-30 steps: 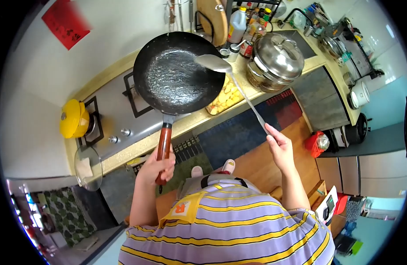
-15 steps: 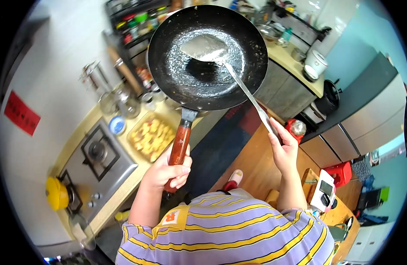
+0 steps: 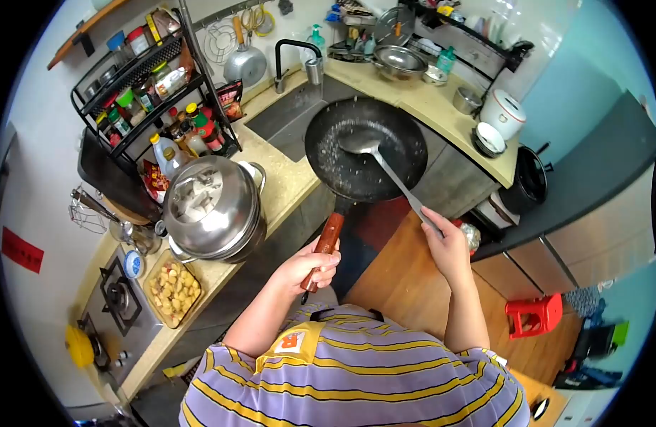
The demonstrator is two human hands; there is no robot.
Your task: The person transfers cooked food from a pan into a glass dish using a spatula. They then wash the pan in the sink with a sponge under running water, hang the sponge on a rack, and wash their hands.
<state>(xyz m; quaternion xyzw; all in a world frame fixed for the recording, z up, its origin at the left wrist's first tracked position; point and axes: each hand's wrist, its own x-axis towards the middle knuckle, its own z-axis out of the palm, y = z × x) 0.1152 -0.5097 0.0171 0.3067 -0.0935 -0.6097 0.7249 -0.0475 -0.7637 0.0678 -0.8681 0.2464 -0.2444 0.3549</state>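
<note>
A black frying pan [image 3: 342, 174] is held out in front of me, above the floor near the sink. My left hand [image 3: 310, 265] is closed around its reddish-brown wooden handle [image 3: 331, 233]. In my right hand [image 3: 445, 242] is the handle of a metal spatula [image 3: 392, 171]. The spatula's blade lies over the inside of the pan; whether it touches the bottom I cannot tell. The pan's inner surface looks wet and shiny, with light specks, and no food shows in it.
A lidded steel pot [image 3: 213, 213] stands on the counter at left, beside a glass dish of chopped yellow pieces [image 3: 173, 292]. Behind are a sink [image 3: 289, 117] with a black faucet [image 3: 279, 67] and a spice rack [image 3: 146, 92]. A red stool [image 3: 534, 317] stands at right.
The pan and spatula are lower and farther from the camera, now close to the sink. My view has turned, bringing the sink, rack and steel pot into sight. Both hands keep their holds.
</note>
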